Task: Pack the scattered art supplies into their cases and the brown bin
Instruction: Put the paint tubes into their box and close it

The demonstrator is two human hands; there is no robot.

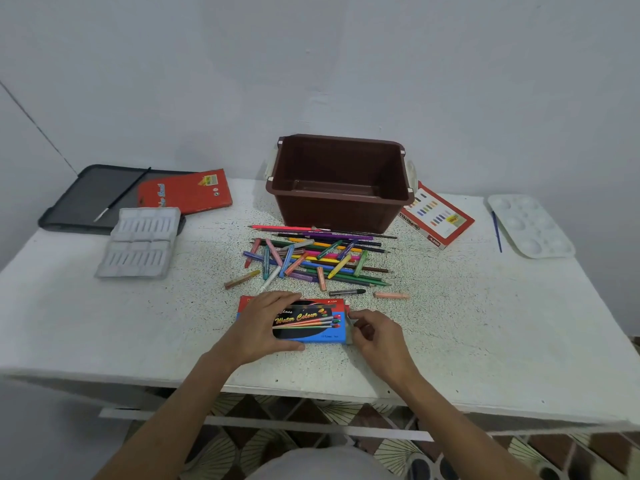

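At the table [485, 323] edge nearest you | your left hand [266, 323] gripped the watercolour box [311, 322], right hand [375, 336] pinched its end flap | brown bin [339, 213] sat empty, pencils and crayons [311, 258] lay unpacked.

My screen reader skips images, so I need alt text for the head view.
The left hand grips a Water Colour box on a white table while the right hand pinches its right end. Behind it lie scattered pencils and crayons and an empty brown bin.

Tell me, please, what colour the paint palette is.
The paint palette is white; the head view shows it best.
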